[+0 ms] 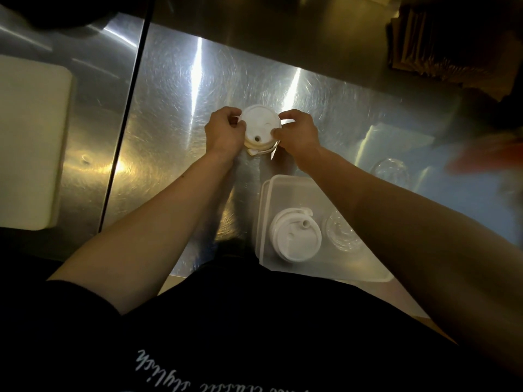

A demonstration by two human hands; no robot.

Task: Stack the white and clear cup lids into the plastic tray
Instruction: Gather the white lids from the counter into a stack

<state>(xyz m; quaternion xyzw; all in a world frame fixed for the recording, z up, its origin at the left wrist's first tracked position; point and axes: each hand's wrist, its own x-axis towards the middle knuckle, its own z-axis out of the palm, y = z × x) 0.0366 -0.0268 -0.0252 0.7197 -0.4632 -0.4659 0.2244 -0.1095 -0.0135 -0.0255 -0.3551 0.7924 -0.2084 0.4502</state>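
Two piles already sit in our plastic tray [264, 222] close to us: white lids [294, 239] on the left, clear lids [341, 232] beside them. Further out on the steel counter [169, 108], our left hand [223, 131] and right hand [300, 131] pinch a small stack of white lids [261, 127] from opposite rims, fingers closed on it. We'd guess they're featherlight, thin and a bit slippery, so grip the rims gently. One more clear lid [392, 169] waits off right.
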